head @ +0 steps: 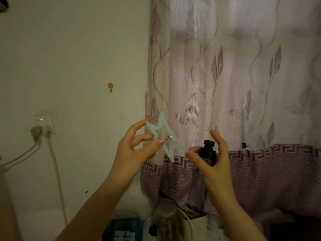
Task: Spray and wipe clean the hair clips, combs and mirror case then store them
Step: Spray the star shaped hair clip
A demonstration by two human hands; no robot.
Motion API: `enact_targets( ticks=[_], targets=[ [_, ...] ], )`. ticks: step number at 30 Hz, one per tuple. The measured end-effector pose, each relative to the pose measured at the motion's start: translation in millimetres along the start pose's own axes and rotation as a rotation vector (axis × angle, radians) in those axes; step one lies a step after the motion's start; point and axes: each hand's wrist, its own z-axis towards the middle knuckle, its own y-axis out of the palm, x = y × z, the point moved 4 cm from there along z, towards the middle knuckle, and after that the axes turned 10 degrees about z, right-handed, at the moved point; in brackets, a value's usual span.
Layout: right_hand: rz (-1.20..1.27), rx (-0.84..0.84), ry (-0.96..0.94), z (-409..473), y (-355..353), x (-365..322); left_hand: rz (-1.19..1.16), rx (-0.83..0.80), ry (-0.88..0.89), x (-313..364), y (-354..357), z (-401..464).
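Your left hand (pixel 137 150) pinches pale translucent star-shaped plastic hair clip (pixel 162 136) by its points: light, stiff, likely slippery once wet. Your right hand (pixel 213 164) grips dark-capped clear spray bottle (pixel 206 152).

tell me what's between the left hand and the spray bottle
In the head view, the star-shaped hair clip, pinched by the left hand, sits between it and the spray bottle gripped by the right hand.

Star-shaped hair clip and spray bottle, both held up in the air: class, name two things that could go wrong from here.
1. The left hand pinches the star-shaped hair clip only by its edges with the fingertips; once wet it may slip and fall.
2. The spray bottle in the right hand points toward the curtain close behind the clip, so mist could wet the fabric.
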Motion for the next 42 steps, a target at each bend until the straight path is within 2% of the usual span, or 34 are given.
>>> enact_targets(
  ticks=[23,31,42],
  targets=[
    [0.169,0.069,0.117,-3,2,13,-0.079,-0.057,-0.044,-18,17,-18],
    [0.131,0.033,0.114,2,-3,5,0.034,-0.167,-0.053,-10,5,-7],
    [0.038,-0.141,0.125,7,-3,-3,0.285,-0.306,0.067,9,1,16]
  ],
)
